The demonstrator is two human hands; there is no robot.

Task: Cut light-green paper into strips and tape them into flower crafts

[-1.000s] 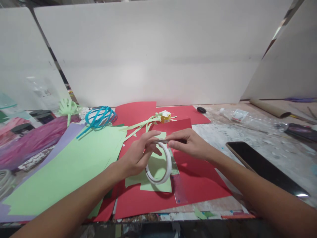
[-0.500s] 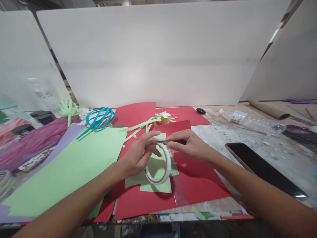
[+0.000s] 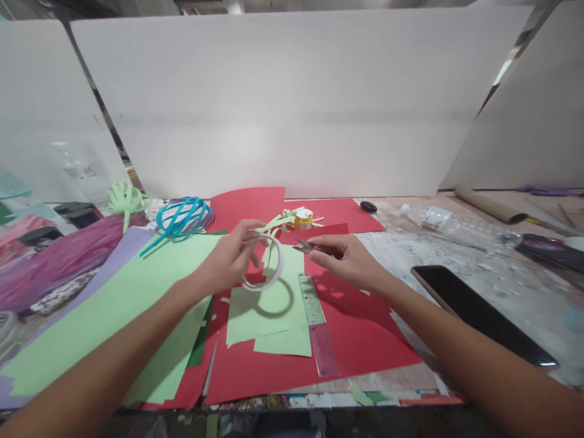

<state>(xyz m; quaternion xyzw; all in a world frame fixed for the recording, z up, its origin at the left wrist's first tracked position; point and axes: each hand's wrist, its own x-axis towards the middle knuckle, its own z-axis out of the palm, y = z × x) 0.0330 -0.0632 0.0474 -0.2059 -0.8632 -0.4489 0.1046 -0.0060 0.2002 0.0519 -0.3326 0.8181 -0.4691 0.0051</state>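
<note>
My left hand [image 3: 232, 255] grips a white tape roll [image 3: 276, 274] by its upper left side, raised over light green paper pieces [image 3: 278, 325]. To the right, my right hand [image 3: 342, 255] is closed on small scissors [image 3: 305, 246], whose blades point left toward the roll and do not touch it. Beneath both hands lie the green pieces, on a red sheet [image 3: 365, 340]. A clear ruler [image 3: 312, 301] rests along the right edge of the green pieces.
Left are a stack of light green sheets [image 3: 123, 316] and a blue strip whisk shape [image 3: 185, 218]. A small yellow jar [image 3: 303, 219] stands behind the hands. Right lie a phone [image 3: 479, 313], a clear bottle [image 3: 456, 225] and a cardboard tube [image 3: 490, 205].
My left hand has moved left and slightly up with the tape roll, away from my right hand. The scissors' blades are now visible and slightly apart.
</note>
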